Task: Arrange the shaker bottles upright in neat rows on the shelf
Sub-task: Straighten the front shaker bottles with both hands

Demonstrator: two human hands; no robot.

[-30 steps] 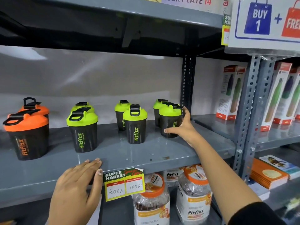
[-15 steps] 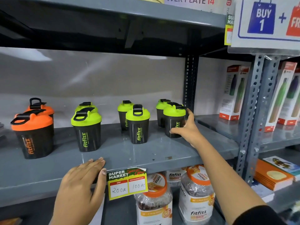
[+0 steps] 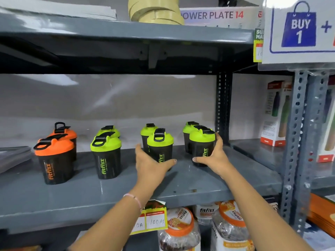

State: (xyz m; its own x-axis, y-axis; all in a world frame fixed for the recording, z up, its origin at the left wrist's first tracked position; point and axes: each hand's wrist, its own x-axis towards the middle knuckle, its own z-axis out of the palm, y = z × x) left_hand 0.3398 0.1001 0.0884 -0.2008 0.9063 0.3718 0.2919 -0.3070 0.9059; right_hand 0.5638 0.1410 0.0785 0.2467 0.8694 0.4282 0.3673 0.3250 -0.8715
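Both arms were stretched up to the shelf [image 3: 208,182]. Left hand [image 3: 151,164] cupped the middle front shaker [image 3: 160,147], right hand [image 3: 214,157] was wrapped round the rightmost front shaker [image 3: 202,147], both grips closed and both bottles upright.

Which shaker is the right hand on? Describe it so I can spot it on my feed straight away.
Find the grey metal shelf with eight shakers standing in pairs. Go to the pair furthest right, beside the dark perforated upright post. The right hand wraps the front shaker of that pair: black body, lime-green lid, nearer the shelf edge than the one behind it, while the left hand is at the next front shaker.
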